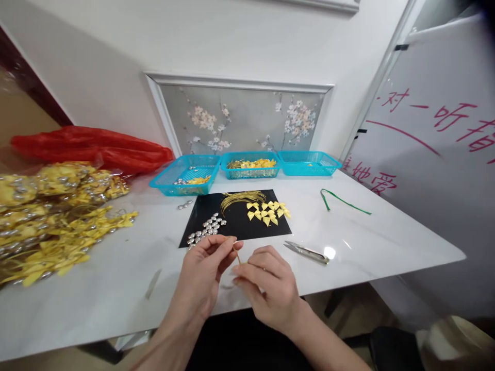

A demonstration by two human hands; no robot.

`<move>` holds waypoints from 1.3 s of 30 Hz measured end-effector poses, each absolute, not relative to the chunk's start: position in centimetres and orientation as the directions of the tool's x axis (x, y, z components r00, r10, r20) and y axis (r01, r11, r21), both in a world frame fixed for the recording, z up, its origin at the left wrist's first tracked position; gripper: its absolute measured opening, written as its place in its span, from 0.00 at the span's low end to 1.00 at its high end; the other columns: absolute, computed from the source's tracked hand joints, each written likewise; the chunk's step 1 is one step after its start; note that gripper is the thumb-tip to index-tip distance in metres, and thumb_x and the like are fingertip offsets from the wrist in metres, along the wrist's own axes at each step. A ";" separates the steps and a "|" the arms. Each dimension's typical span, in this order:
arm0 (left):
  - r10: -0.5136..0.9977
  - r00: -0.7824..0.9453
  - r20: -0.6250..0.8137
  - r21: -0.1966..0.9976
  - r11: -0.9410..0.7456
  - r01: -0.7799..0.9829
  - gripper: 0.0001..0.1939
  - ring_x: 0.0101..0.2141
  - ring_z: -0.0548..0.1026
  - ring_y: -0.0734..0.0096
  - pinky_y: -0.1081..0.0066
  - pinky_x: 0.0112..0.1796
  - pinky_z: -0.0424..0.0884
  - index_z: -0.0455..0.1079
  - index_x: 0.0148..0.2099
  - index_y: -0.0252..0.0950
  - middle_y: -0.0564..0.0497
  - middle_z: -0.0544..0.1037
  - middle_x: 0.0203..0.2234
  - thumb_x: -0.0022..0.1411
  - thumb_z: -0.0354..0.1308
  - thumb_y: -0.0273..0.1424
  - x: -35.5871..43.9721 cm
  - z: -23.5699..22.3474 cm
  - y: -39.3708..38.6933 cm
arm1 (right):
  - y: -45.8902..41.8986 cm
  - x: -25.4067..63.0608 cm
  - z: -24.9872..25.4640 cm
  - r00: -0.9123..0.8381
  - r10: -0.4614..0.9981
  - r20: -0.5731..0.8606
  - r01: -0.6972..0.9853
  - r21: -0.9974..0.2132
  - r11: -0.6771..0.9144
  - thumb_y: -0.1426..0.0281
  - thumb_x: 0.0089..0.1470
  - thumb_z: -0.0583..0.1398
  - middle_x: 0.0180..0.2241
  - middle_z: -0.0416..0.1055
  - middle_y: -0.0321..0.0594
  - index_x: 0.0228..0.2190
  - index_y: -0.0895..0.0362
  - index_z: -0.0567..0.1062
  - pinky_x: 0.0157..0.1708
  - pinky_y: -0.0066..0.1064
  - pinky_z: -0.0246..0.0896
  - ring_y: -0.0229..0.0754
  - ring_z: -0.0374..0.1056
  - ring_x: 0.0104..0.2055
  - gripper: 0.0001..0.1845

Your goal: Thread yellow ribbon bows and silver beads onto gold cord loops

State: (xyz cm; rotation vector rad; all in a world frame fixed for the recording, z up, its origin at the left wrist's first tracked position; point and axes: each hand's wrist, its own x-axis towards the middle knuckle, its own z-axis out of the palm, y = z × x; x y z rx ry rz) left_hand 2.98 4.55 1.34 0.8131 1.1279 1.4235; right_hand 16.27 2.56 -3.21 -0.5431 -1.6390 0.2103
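Between my two hands runs a short length of thin golden cord (237,255), just in front of a black mat. My left hand (208,263) pinches its upper end, fingertips closed. My right hand (270,281) is closed with thumb and fingers on the lower end. Beyond them on the black mat (235,226) lie silver beads (209,226), a bundle of golden cords (243,198) and yellow petal-like pieces (267,211). Some beads are partly hidden by my left hand. Thread snips (307,252) lie to the right of my right hand.
Blue baskets (178,190) stand in a row along the wall, holding beads and yellow pieces. At the left are bagged yellow flower strands (62,226) and red mesh (93,147). A green tie (346,201) lies right, near a whiteboard (425,170). The table's edge (425,270) runs close by.
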 end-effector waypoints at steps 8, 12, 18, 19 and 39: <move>0.971 -0.222 0.089 0.978 -0.128 -0.166 0.10 0.30 0.78 0.75 0.80 0.31 0.74 0.76 0.27 0.39 0.52 0.83 0.33 0.49 0.73 0.36 1.4 0.1 2.4 | 2.8 15.6 -3.4 -0.044 0.815 0.578 0.132 -0.805 0.578 0.72 0.67 0.52 0.30 0.66 0.34 0.34 0.56 0.71 0.22 0.24 0.61 0.33 0.64 0.25 0.10; 0.973 -0.166 0.158 0.987 -0.161 -0.006 0.06 0.27 0.77 0.72 0.76 0.33 0.76 0.81 0.30 0.40 0.52 0.82 0.29 0.50 0.72 0.35 1.0 0.0 2.0 | 3.2 15.7 -3.4 -0.058 0.860 0.506 0.171 -0.844 0.508 0.71 0.68 0.50 0.29 0.65 0.34 0.34 0.56 0.71 0.25 0.24 0.61 0.34 0.64 0.26 0.12; 0.990 -0.070 0.124 0.987 -0.115 0.116 0.05 0.37 0.81 0.61 0.69 0.43 0.79 0.85 0.33 0.44 0.48 0.84 0.40 0.53 0.70 0.36 0.9 0.7 1.1 | 3.0 16.5 -3.0 -0.045 0.803 0.595 0.288 -0.762 0.580 0.73 0.67 0.52 0.31 0.70 0.39 0.33 0.57 0.75 0.35 0.30 0.66 0.39 0.69 0.34 0.14; 0.992 -0.061 0.107 0.988 -0.100 0.121 0.05 0.39 0.81 0.59 0.68 0.44 0.79 0.85 0.34 0.44 0.48 0.84 0.41 0.52 0.70 0.36 0.8 0.8 1.0 | 2.9 16.7 -3.0 -0.052 0.782 0.621 0.297 -0.738 0.606 0.73 0.66 0.52 0.34 0.71 0.41 0.36 0.57 0.77 0.36 0.31 0.67 0.40 0.70 0.35 0.13; 0.982 0.083 -0.169 0.983 0.162 0.084 0.08 0.24 0.68 0.74 0.78 0.25 0.67 0.83 0.36 0.44 0.54 0.77 0.22 0.53 0.71 0.40 -0.2 1.6 -1.1 | 2.2 16.1 -3.4 -0.070 0.542 0.837 0.435 -0.463 0.772 0.80 0.62 0.53 0.31 0.74 0.43 0.48 0.57 0.78 0.29 0.33 0.71 0.41 0.70 0.30 0.19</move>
